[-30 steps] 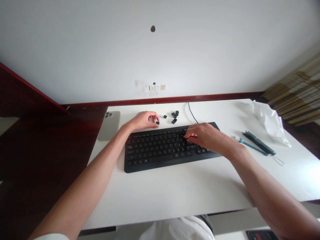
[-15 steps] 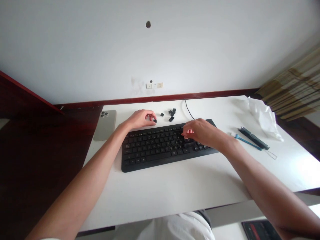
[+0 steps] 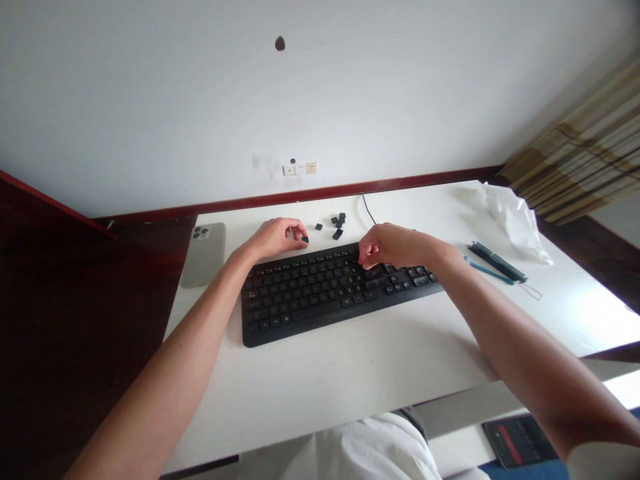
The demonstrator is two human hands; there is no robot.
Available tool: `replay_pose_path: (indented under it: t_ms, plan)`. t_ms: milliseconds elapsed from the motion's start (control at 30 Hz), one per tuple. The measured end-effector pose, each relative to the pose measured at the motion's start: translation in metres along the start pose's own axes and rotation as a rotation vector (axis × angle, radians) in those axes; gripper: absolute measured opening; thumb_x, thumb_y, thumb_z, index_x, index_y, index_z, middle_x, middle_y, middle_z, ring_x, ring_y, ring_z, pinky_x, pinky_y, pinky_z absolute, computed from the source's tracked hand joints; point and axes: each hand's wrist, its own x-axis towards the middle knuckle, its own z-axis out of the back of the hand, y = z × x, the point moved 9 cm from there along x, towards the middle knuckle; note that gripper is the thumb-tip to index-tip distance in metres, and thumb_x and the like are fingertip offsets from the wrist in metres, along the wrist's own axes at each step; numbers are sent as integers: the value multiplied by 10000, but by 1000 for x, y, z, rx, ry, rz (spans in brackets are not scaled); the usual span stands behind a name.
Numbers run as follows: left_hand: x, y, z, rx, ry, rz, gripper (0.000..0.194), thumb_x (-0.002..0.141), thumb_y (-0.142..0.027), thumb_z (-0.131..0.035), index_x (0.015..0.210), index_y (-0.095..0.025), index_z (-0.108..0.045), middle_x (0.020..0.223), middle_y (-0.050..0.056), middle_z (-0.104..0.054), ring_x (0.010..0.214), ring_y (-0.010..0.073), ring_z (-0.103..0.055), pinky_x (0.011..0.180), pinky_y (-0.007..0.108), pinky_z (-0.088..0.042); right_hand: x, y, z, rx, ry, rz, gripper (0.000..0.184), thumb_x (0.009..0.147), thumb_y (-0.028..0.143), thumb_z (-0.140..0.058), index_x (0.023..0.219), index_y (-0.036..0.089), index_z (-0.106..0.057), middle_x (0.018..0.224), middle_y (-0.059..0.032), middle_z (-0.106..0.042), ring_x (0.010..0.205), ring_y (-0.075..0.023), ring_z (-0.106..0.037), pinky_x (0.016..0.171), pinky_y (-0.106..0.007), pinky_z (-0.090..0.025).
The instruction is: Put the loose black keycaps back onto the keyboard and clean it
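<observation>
A black keyboard (image 3: 310,311) lies on the white table. Some spots right of its letter keys show no keycaps. Just behind its back edge rests my left hand (image 3: 277,238), thumb and fingertips closed on a small black keycap (image 3: 305,239). My right hand (image 3: 395,245) is over the keyboard's back right part, fingers curled in and pinched together near the keys; whatever they hold, if anything, is hidden. Several loose black keycaps (image 3: 339,233) lie behind the keyboard between my hands, with a single keycap (image 3: 319,227) closer to the left hand.
A phone (image 3: 203,257) lies face down at the table's left edge. On the right are a dark long strip-like object (image 3: 497,261), a blue thin tool (image 3: 487,270), a wire loop (image 3: 533,291) and a crumpled white plastic bag (image 3: 517,223). A cable (image 3: 369,208) runs toward the wall.
My right hand has shifted back over the keyboard, baring more keys at the front right. My left hand keeps its keycap in about the same place. The whole view has turned slightly.
</observation>
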Motion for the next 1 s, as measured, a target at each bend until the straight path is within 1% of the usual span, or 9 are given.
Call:
replay_pose_path:
  t_ms: [100,233,333,400,567,667,767,867,1000]
  plan:
    - [0,0,0,-5,-1,-1,322,767,-516,-799,944,-248,-778,926,33,-742,829,204,-603,736,322,-434,6,5,-1,-48,46,42,84,826,257,-741,811,269,-822,851,-19,-798,784,-209,-736,678,-304,-525]
    - [0,-1,1,9,-7,-7,309,768,-505,-794,937,-246,-781,907,30,-740,810,198,-596,714,314,-428,17,9,6,-290,64,-42,59,788,286,-798,826,249,-822,892,-72,-788,785,-259,-730,643,-343,-510]
    - [0,-1,1,16,-8,3,301,772,-496,-798,942,-248,-783,909,28,-741,805,195,-590,702,309,-421,26,16,12,-407,73,-77,212,693,330,-899,849,220,-808,867,-89,-767,789,-287,-726,629,-347,-504]
    - [0,-1,1,12,-12,8,290,774,-487,-800,942,-251,-784,909,25,-741,806,194,-593,708,311,-425,30,20,11,-424,89,-85,254,674,311,-915,874,211,-795,862,-86,-761,783,-287,-725,625,-342,-496]
    - [0,0,1,1,-15,21,274,779,-468,-810,933,-242,-788,908,30,-743,811,194,-602,723,323,-450,28,21,4,-439,42,-51,197,726,190,-835,906,207,-757,947,-91,-764,859,-277,-724,632,-324,-462]
    - [0,-12,6,-98,-63,-27,286,811,-457,-797,956,-211,-774,980,54,-753,840,189,-641,743,326,-494,25,14,1,-379,67,-19,131,761,257,-808,865,221,-736,883,-59,-744,779,-228,-696,577,-301,-419]
    - [-2,-35,13,-176,-134,-113,259,854,-402,-768,1002,-190,-750,1092,75,-758,890,184,-690,784,324,-540,21,3,8,-367,112,-42,166,790,372,-793,851,226,-743,848,-54,-736,710,-211,-661,567,-310,-408]
    - [-7,-63,16,-138,-183,-190,206,883,-341,-745,1027,-194,-749,1074,64,-768,874,174,-698,779,317,-549,15,6,32,-316,-1,0,166,829,384,-755,923,249,-769,939,-54,-763,788,-225,-678,628,-324,-441]
    - [-15,-96,14,-47,-234,-294,153,899,-296,-731,1016,-198,-728,1031,50,-769,826,163,-684,782,320,-548,3,18,72,-118,-330,105,149,897,366,-676,914,247,-765,969,-48,-783,856,-217,-697,715,-330,-485]
